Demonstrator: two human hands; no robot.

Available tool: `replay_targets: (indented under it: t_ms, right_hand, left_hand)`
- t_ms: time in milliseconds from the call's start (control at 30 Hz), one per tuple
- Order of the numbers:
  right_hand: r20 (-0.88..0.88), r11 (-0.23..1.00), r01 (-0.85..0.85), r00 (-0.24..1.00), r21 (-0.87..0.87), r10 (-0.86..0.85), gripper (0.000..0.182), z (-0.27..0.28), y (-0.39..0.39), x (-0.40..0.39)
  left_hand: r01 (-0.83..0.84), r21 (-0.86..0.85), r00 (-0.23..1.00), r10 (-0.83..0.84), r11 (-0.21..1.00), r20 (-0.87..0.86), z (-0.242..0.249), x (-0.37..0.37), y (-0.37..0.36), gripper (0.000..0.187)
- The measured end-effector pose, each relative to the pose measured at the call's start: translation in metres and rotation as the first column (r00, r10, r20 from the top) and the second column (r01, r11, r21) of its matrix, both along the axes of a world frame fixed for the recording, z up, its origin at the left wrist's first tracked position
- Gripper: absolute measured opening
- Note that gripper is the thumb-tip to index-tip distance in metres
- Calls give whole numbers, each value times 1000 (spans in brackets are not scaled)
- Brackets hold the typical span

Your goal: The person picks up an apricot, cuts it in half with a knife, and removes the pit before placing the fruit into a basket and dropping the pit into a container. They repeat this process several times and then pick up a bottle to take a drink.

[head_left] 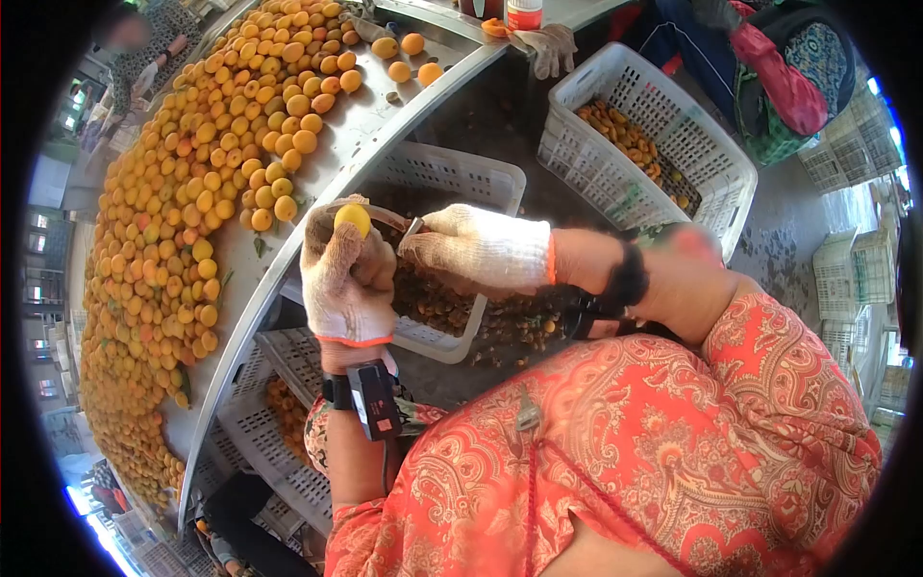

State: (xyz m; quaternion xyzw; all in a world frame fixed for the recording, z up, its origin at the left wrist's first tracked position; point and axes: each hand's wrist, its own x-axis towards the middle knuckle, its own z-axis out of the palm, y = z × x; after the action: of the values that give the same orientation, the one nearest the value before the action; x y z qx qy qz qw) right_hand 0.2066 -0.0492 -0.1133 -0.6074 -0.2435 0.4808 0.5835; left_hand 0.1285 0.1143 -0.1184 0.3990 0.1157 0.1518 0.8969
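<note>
A yellow-orange fruit (pixel 353 219) is held in the fingers of my left hand (pixel 346 269), which wears a white knitted glove with brownish, soiled fingers. My right hand (pixel 471 248), gloved the same way, is closed around a small tool with a metal end (pixel 413 227), just to the right of the fruit. Part of the tool is hidden by the glove. Both hands are above a light plastic crate (pixel 471 327) and dark scraps, beside the table's metal rim.
Many orange fruits (pixel 212 144) cover the metal table (pixel 358 120) at the left. A white crate (pixel 615 82) with cut fruit stands at the upper right. Another crate (pixel 288 361) is below the rim. A glove (pixel 548 48) lies by a jar (pixel 524 13). People are nearby.
</note>
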Motion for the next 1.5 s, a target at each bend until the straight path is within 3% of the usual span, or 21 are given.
replay_targets:
  t_ms: [33, 100, 133, 200, 333, 433, 500, 567, 700, 800, 933, 1000, 1133, 1233, 1300, 1433, 1500]
  right_hand:
    - [-1, 1000, 0, 1000, -2, 0, 24, -7, 0, 2]
    - [167, 999, -35, 985, -7, 35, 23, -14, -1, 7]
    - [167, 999, -34, 985, -7, 35, 23, -3, -4, 7]
    - [-103, 984, -161, 983, -78, 153, 24, 22, -14, 9]
    - [-148, 961, -272, 954, -57, 261, 26, 13, -17, 14]
    - [-113, 957, -257, 964, -135, 242, 27, 14, -16, 11]
    - [-73, 987, -161, 985, -14, 159, 27, 1, -9, 7]
    - [-77, 989, -136, 988, -51, 132, 27, 3, -6, 6]
    - [-62, 986, -99, 994, -138, 91, 26, 31, -11, 4]
    - [-81, 996, -47, 996, -75, 41, 26, 9, -4, 4]
    - [-31, 1000, 2, 1000, 19, -1, 28, -7, 2, 3]
    - [-168, 1000, -7, 986, 5, 8, 30, 1, 1, 1]
    - [-194, 997, 44, 980, 61, -31, 31, -16, 6, -4]
    - [-169, 996, 35, 985, 83, -20, 31, -9, 6, -3]
    - [-141, 1000, 30, 990, 2, -30, 29, 7, 1, -5]
    - [-33, 998, 41, 999, 48, -39, 28, -13, 7, -4]
    - [234, 989, 100, 964, 109, -123, 24, -12, 7, -7]
  left_hand:
    - [0, -2, 1000, 0, 1000, -1, 2, -1, 4, 30]
    - [126, 227, 988, -101, 966, -118, 9, -4, 20, 32]
    - [161, 199, 984, -142, 967, -105, 11, -6, 24, 33]
    - [208, 230, 975, -183, 951, -122, 16, -10, 32, 34]
    - [295, 301, 952, -251, 907, -177, 25, -16, 42, 42]
    - [297, 310, 949, -245, 903, -197, 25, -16, 42, 46]
    - [290, 298, 950, -238, 909, -200, 22, -14, 39, 45]
    - [223, 241, 973, -200, 945, -117, 13, -9, 34, 33]
    - [125, 166, 989, -110, 978, -99, 5, -2, 13, 31]
    - [-11, 71, 1000, 12, 997, -20, 1, 3, -3, 23]
    - [-86, 117, 994, 93, 989, -53, -7, 7, -13, 20]
    - [-124, 92, 985, 133, 988, -105, -3, 7, -21, 20]
    - [-168, 50, 971, 174, 985, -163, -5, 8, -25, 19]
    - [-107, 53, 985, 113, 993, -133, -8, 6, -15, 21]
    - [-83, 50, 986, 90, 995, -141, -4, 4, -10, 23]
    - [-46, 122, 992, 60, 991, -114, 5, 0, -4, 28]
    - [8, 128, 998, 0, 992, -63, 4, -3, 5, 29]
